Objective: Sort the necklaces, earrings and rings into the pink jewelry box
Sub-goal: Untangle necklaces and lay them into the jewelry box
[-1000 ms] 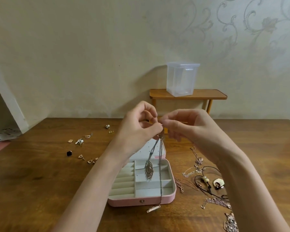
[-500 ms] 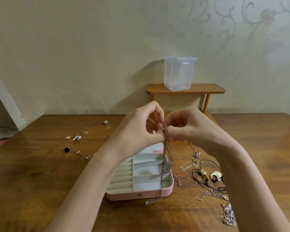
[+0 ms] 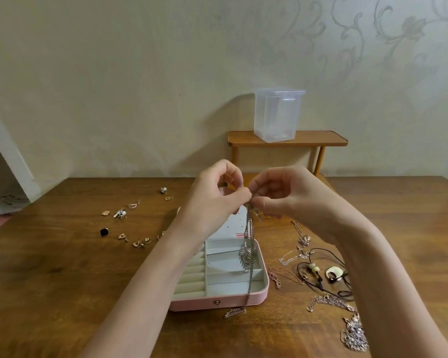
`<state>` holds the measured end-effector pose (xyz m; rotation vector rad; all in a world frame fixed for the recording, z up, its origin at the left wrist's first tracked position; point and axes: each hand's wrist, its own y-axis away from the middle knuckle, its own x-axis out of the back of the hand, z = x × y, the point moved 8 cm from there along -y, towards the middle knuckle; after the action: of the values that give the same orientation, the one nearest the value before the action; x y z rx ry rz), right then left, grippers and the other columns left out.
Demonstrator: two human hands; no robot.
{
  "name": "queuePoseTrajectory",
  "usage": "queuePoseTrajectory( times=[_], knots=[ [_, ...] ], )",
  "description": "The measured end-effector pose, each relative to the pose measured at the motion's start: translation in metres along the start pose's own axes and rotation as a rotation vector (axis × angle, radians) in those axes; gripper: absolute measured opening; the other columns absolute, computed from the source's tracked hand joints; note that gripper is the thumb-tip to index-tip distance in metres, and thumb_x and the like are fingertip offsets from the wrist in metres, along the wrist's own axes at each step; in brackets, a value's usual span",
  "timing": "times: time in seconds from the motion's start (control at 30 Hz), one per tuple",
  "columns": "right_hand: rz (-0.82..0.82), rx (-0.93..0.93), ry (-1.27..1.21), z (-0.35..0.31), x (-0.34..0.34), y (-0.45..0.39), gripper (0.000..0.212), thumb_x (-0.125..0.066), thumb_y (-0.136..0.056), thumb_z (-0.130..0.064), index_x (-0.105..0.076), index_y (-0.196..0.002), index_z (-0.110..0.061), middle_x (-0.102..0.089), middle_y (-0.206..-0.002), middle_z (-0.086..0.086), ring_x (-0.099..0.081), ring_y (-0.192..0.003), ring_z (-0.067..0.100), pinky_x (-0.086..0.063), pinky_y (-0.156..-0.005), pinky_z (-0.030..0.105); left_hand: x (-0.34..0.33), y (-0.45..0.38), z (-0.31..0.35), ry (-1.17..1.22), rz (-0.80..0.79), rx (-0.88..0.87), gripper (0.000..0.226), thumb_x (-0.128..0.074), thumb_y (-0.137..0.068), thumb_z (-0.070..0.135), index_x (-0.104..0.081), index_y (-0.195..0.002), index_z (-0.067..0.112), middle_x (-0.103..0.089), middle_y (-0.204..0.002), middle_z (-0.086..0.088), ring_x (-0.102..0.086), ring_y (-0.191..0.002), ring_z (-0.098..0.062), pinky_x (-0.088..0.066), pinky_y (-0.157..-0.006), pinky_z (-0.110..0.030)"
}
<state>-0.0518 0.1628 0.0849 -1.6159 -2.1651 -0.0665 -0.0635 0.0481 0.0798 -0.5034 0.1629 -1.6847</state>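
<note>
Left hand (image 3: 212,195) and right hand (image 3: 282,195) meet above pink jewelry box (image 3: 217,302), fingertips pinched tight on top of silver chain necklace (image 3: 249,254). Chain hangs straight down into open box, feather charm low in right-side slot (one loose end trails over front edge onto wooden table (image 3: 62,280)). Small earrings (image 3: 119,213) lie scattered on table left of box. Pile of other necklaces (image 3: 321,275) lies right of box. Clear plastic tub (image 3: 278,115) sits on little wooden stand (image 3: 287,140) by wall.
</note>
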Motion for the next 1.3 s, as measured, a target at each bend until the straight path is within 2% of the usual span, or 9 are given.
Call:
queuePoseTrajectory(
  times=[0.17,0.37,0.53,0.73,0.9,0.97,1.07,1.2,1.3],
  knots=[
    [0.021,-0.015,0.090,0.001,0.002,0.000,0.007,-0.069,-0.078,-0.001,-0.068,-0.085,0.000,-0.064,-0.068,0.013,-0.054,-0.053,0.009,-0.043,-0.048,0.016,-0.006,0.001,-0.008,0.143,0.026,0.078,0.021,-0.058,-0.071,0.009,-0.052,-0.060,0.026,-0.048,-0.062,0.010,-0.039,-0.047,-0.003,-0.034,-0.046,-0.016],
    [0.130,-0.028,0.306,0.004,0.011,-0.003,0.007,-0.072,-0.074,-0.013,-0.070,-0.070,-0.008,-0.060,-0.055,-0.002,-0.050,-0.051,0.006,-0.043,-0.053,0.022,-0.011,0.002,0.006,-0.079,-0.008,-0.086,0.024,-0.061,-0.079,0.002,-0.053,-0.070,0.022,-0.052,-0.055,0.016,-0.047,-0.049,0.000,-0.036,-0.050,-0.013],
    [0.154,0.021,0.271,-0.004,0.014,0.000,0.007,-0.068,-0.074,-0.013,-0.067,-0.069,-0.008,-0.060,-0.060,-0.001,-0.049,-0.052,0.004,-0.041,-0.051,0.017,-0.012,0.001,0.002,0.015,-0.087,-0.018,0.026,-0.070,-0.075,-0.001,-0.057,-0.079,0.021,-0.062,-0.073,0.005,-0.060,-0.065,-0.006,-0.050,-0.064,-0.018],
    [0.146,0.033,0.217,-0.002,0.011,-0.001,0.006,-0.069,-0.070,-0.003,-0.065,-0.067,-0.006,-0.060,-0.054,0.000,-0.048,-0.046,0.003,-0.039,-0.047,0.016,-0.011,0.001,0.003,-0.186,-0.028,-0.049,0.027,-0.073,-0.073,0.006,-0.057,-0.077,0.027,-0.061,-0.070,0.008,-0.058,-0.061,-0.010,-0.052,-0.062,-0.029],
    [0.078,0.077,0.018,-0.008,0.009,0.001,0.014,-0.068,-0.077,0.002,-0.060,-0.070,-0.008,-0.056,-0.050,-0.004,-0.047,-0.043,0.004,-0.036,-0.041,0.013,-0.013,0.004,-0.005,0.383,-0.145,0.193,0.018,-0.059,-0.083,-0.004,-0.058,-0.082,0.014,-0.064,-0.067,0.004,-0.058,-0.061,-0.007,-0.050,-0.060,-0.015],
    [0.098,0.090,0.071,-0.008,0.010,-0.001,0.013,-0.068,-0.076,0.002,-0.061,-0.074,-0.009,-0.056,-0.055,-0.006,-0.047,-0.048,0.005,-0.038,-0.045,0.013,-0.014,0.004,-0.003,0.440,-0.151,0.199,0.015,-0.058,-0.084,-0.003,-0.057,-0.083,0.013,-0.064,-0.067,0.003,-0.058,-0.062,-0.006,-0.051,-0.062,-0.014],
    [0.151,0.086,0.218,-0.006,0.013,-0.002,0.010,-0.070,-0.074,-0.005,-0.065,-0.076,-0.014,-0.059,-0.061,-0.005,-0.049,-0.054,0.004,-0.040,-0.051,0.013,-0.016,0.004,-0.003,0.276,-0.154,0.145,0.011,-0.059,-0.086,0.004,-0.057,-0.086,0.015,-0.061,-0.074,0.001,-0.054,-0.072,-0.008,-0.045,-0.069,-0.019],
    [0.216,0.087,0.485,-0.008,0.017,0.000,0.008,-0.075,-0.071,-0.016,-0.067,-0.067,-0.017,-0.055,-0.054,-0.010,-0.048,-0.048,-0.004,-0.037,-0.048,0.008,-0.019,0.005,-0.010,0.043,-0.194,0.164,0.005,-0.061,-0.087,0.015,-0.059,-0.090,0.019,-0.062,-0.072,0.007,-0.051,-0.067,-0.001,-0.041,-0.069,-0.018],
    [0.223,0.094,0.486,-0.010,0.016,0.001,0.008,-0.075,-0.071,-0.015,-0.068,-0.067,-0.018,-0.059,-0.056,-0.008,-0.050,-0.049,-0.003,-0.039,-0.048,0.009,-0.018,0.006,-0.013,0.004,-0.225,0.195,0.013,-0.064,-0.085,0.014,-0.061,-0.097,0.018,-0.066,-0.085,-0.002,-0.056,-0.075,-0.006,-0.046,-0.072,-0.019]
  ],
)
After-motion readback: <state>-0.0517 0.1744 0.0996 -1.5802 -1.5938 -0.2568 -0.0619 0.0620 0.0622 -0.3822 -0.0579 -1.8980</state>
